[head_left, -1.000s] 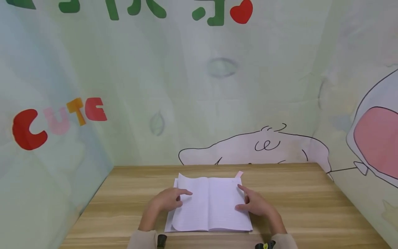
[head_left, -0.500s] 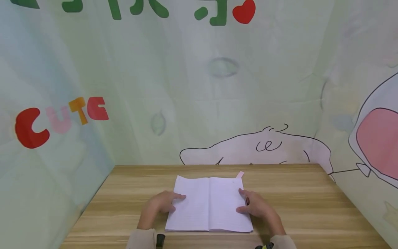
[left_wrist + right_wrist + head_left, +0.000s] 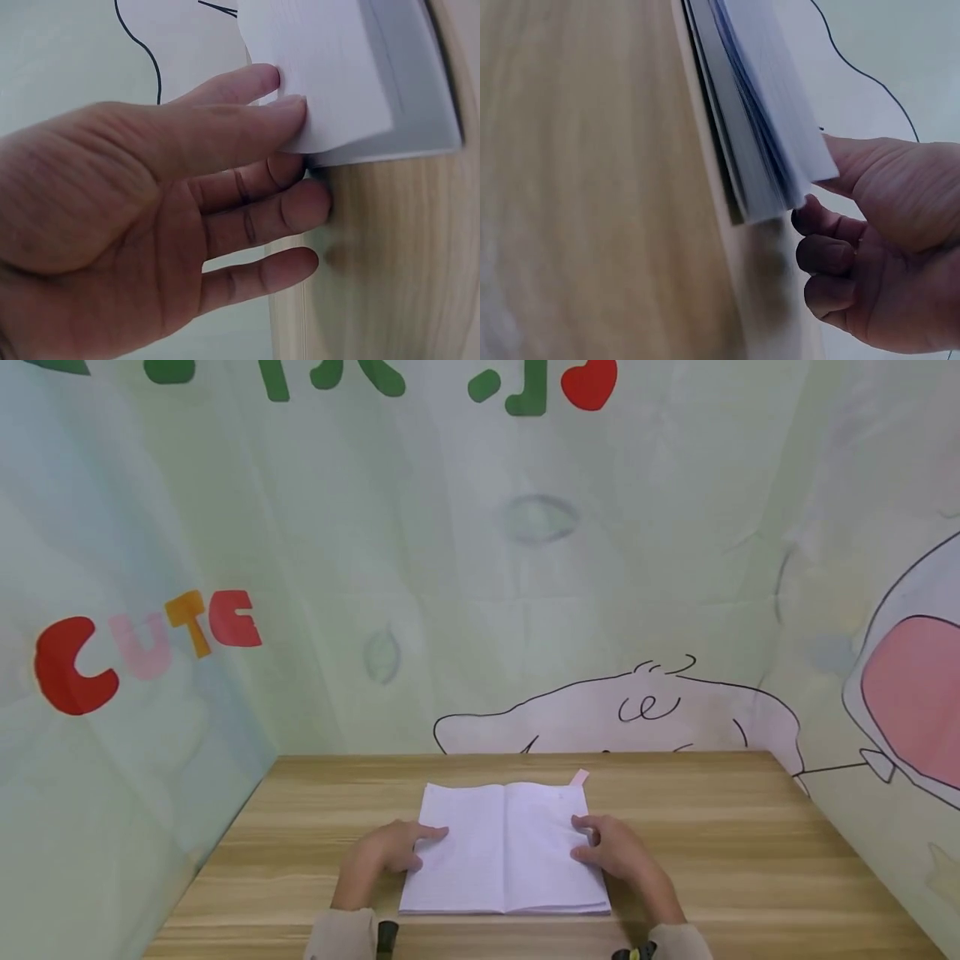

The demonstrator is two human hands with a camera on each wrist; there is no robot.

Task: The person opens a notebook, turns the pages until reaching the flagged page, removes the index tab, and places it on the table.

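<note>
The right hand [image 3: 621, 850] kept a narrow grip on the right edge of the open notebook [image 3: 504, 852] and the left hand [image 3: 388, 848] on its left edge, mid-tabletop [image 3: 300, 806] — leafing through, seemingly, the next leaf needing separating — while the left page [image 3: 461, 877], lifted a second earlier, lay flatter.

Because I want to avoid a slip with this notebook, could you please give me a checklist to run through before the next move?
1. Notebook lying open on the wooden table: ok.
2. Left hand at the outer edge of the left page: ok.
3. Right hand at the outer edge of the right page: ok.
4. Sheet edges on the right pressed together: not ok, they spread apart.
5. Just one sheet separated by the right hand: cannot tell.
6. Pink tab clear of both hands: ok.
</note>
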